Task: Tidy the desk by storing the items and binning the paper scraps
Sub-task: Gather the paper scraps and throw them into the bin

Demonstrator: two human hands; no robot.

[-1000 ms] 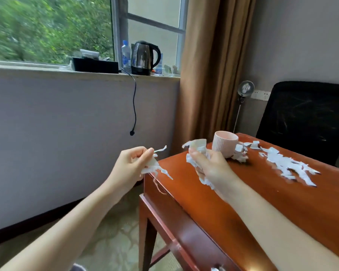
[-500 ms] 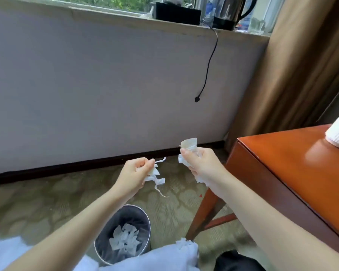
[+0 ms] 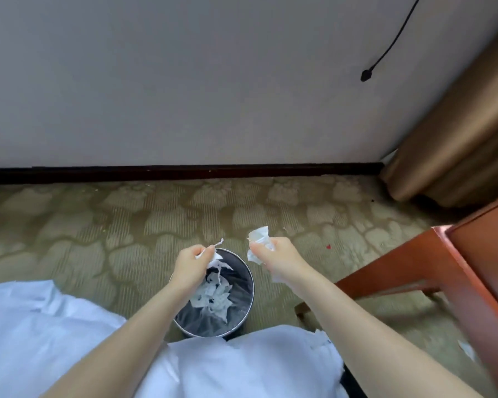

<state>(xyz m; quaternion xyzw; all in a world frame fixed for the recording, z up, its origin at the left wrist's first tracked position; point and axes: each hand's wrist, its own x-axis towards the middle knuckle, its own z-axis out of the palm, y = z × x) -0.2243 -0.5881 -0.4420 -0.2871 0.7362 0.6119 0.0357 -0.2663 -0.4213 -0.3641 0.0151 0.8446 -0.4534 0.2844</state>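
A round black waste bin [image 3: 246, 305] stands on the carpet below me, with several white paper scraps [image 3: 213, 297] lying inside it. My left hand [image 3: 191, 261] grips a small bunch of torn white paper scraps [image 3: 214, 255] right over the bin's far rim, and thin strips dangle from it into the opening. My right hand [image 3: 279, 259] holds a bigger crumpled wad of white paper scraps [image 3: 259, 238] just to the right of the bin, above the carpet.
The red-brown wooden desk [image 3: 472, 254] juts in at the right, its leg and rail close to my right arm. White bedding [image 3: 41, 334] covers the lower left. A grey wall with a dark skirting board, a hanging black cord [image 3: 365, 76] and a brown curtain [image 3: 457, 133] lie beyond.
My view has swung from the desk top down to the floor. Both hands carried their paper scraps off the desk and lowered them to the bin; the left now hangs over it.
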